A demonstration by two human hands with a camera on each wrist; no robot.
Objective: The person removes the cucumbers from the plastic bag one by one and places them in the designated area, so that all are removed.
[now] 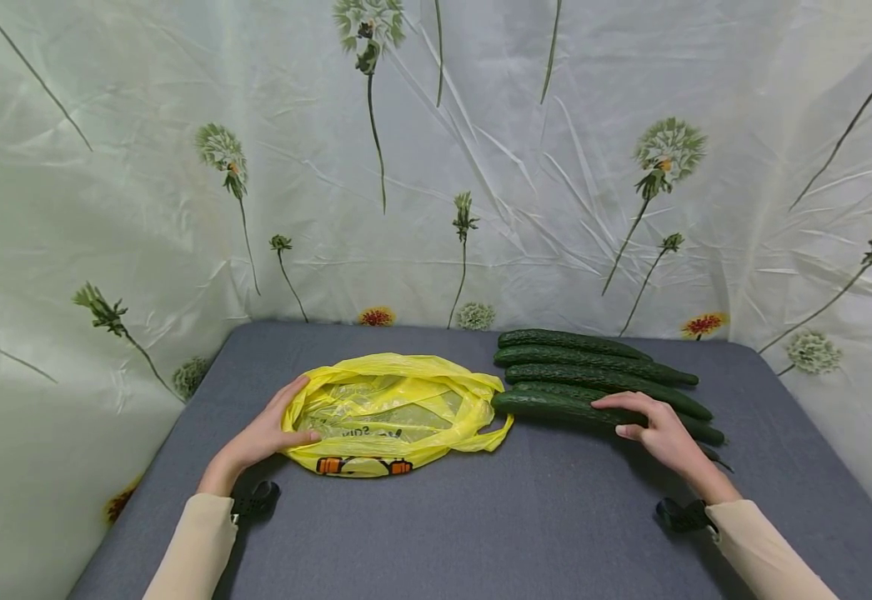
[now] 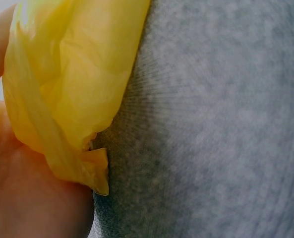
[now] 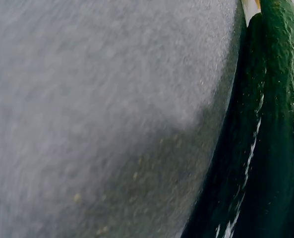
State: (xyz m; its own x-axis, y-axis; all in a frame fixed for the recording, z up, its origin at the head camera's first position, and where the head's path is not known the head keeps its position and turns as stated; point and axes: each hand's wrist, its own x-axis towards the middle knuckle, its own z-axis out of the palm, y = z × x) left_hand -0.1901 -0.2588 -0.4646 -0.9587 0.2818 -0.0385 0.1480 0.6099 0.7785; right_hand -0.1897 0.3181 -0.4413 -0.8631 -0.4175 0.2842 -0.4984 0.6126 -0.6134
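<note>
A yellow plastic bag lies with its wide mouth spread and dark printing on it. My left hand holds its left end, thumb over the front rim and fingers along the back. In the left wrist view, the yellow plastic lies against the palm. Several long dark green cucumbers lie side by side at the right. My right hand grips the front cucumber, fingertips on top and thumb at the near side. The right wrist view shows a fingertip touching a bumpy cucumber.
Behind the front one, more cucumbers lie in a row toward the table's far edge. The bag's handle loop reaches near the cucumber tips. A grey cloth-covered table lies below, with a flower-print curtain behind.
</note>
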